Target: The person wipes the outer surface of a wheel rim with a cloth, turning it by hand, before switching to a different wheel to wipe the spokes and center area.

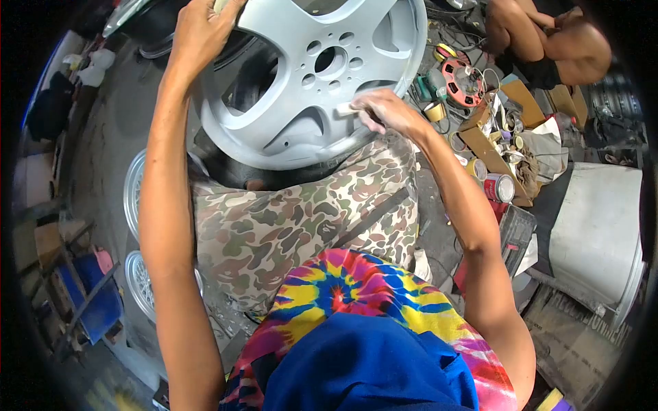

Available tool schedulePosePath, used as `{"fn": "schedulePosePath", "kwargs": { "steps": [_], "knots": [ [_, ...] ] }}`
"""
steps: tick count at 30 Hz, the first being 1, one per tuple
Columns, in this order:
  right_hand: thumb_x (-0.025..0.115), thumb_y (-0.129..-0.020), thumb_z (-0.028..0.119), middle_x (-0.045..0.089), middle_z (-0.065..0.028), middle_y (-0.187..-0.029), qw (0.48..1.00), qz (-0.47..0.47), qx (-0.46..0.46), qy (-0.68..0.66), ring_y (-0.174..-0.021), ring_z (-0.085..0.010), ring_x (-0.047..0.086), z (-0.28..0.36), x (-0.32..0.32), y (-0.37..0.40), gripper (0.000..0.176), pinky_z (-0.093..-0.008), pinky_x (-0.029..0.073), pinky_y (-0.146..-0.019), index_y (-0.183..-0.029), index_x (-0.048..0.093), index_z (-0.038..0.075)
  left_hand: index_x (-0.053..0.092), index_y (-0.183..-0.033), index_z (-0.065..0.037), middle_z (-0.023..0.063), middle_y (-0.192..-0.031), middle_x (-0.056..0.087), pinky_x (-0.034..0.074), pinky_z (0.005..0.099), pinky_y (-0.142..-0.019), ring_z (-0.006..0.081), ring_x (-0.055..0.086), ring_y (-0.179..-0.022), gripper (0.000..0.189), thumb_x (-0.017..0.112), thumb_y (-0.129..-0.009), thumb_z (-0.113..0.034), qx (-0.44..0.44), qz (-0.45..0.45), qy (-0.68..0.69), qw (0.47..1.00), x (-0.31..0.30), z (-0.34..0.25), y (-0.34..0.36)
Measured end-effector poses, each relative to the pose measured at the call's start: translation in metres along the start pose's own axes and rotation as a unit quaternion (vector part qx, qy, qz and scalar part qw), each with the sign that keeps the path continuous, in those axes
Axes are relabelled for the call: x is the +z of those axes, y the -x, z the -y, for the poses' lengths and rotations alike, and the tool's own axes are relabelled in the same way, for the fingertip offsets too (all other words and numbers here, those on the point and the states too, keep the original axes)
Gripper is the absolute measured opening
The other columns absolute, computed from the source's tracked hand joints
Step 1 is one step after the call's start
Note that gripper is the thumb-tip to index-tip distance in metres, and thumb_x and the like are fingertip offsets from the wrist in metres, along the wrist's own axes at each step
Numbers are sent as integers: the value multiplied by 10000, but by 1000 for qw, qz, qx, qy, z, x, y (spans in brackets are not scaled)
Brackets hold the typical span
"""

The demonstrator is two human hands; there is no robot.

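Note:
A large grey primed alloy wheel (295,75) rests tilted on my lap, against my camouflage shorts (295,219). My left hand (202,31) grips the wheel's upper rim at the top of the view. My right hand (384,109) presses a small pale sanding piece (345,109) against the wheel's face near a lower spoke. Dust whitens my right fingers.
Two more wheels (137,226) lie on the floor at the left. A red cable reel (462,81), tape rolls, a can (500,186) and cardboard clutter lie at the right. Another person (548,41) crouches at the top right. A pale wheel barrel (596,233) stands on the right.

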State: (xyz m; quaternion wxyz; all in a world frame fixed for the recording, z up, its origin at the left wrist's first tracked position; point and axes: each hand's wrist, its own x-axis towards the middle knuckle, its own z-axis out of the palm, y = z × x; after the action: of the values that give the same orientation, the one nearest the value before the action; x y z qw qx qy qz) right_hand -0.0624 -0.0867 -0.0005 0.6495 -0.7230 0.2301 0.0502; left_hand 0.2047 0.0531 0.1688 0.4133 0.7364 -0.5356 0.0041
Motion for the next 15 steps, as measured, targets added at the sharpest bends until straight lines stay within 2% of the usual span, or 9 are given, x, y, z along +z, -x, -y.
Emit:
{"fn": "schedulePosePath", "kwargs": {
  "steps": [1,3,4,5,7,9,12,13,15],
  "knots": [
    [550,-1036,293,604,-1,-650,1000,-3,2,2,-600,-69,565,-7,4,11,324,-260,453,-575,-945,708,24,658,-1187,36,94,-759,634,473,328,-685,118,528,-736,340,622,-993,-240,-11,7,-11,1000,-1,0,-1],
    [561,-1044,283,673,-27,-748,982,-186,-11,-28,-652,-80,601,-33,11,20,322,-245,464,-609,-1003,737,17,657,-1192,35,103,-762,640,473,330,-685,119,529,-735,343,623,-991,-241,-20,13,-21,1000,-1,-6,0],
    [594,-1045,328,715,-49,-843,978,-202,-44,-16,-717,-97,639,-41,10,18,378,-252,500,-653,-1052,742,-20,657,-1190,36,112,-761,641,476,332,-688,122,536,-736,345,623,-989,-241,-18,14,-33,999,-3,-12,2],
    [594,-1045,328,715,-49,-843,978,-201,-47,-17,-717,-97,639,-49,14,12,378,-252,500,-653,-1052,742,-20,657,-1189,38,120,-760,642,479,333,-692,125,543,-737,346,622,-987,-241,-17,17,-47,999,-6,-15,3],
    [643,-1017,385,748,-91,-916,947,-274,-56,-156,-739,-123,692,-48,31,-2,451,-266,548,-695,-1091,744,-48,657,-1184,39,127,-762,643,482,336,-697,128,550,-739,347,621,-988,-245,-2,9,-31,999,-2,-5,1],
    [713,-983,335,749,-107,-921,935,-274,-52,-221,-771,-136,716,-47,43,-17,399,-250,551,-679,-1069,728,-54,657,-1179,41,135,-765,644,485,338,-702,131,557,-741,349,621,-988,-249,13,3,-12,1000,0,2,-1],
    [823,-877,104,736,-110,-861,881,-336,-125,-307,-730,-133,721,-38,63,-37,226,-217,537,-597,-980,658,-12,655,-1188,41,137,-777,650,491,341,-715,133,568,-752,356,619,-989,-252,17,1,-22,1000,0,0,-3],
    [823,-877,104,736,-110,-861,881,-336,-125,-307,-730,-133,721,-37,66,-44,226,-217,537,-597,-980,658,-12,653,-1197,42,137,-785,655,492,341,-718,133,571,-756,361,617,-989,-251,1,5,-28,1000,-1,-2,-2],
    [830,-871,110,732,-105,-848,872,-357,-53,-330,-688,-131,710,-34,70,-54,248,-225,534,-574,-975,642,-16,650,-1207,42,136,-793,660,492,341,-721,134,573,-759,367,615,-989,-251,-16,11,-34,999,-2,-4,-1]
  ]
}}
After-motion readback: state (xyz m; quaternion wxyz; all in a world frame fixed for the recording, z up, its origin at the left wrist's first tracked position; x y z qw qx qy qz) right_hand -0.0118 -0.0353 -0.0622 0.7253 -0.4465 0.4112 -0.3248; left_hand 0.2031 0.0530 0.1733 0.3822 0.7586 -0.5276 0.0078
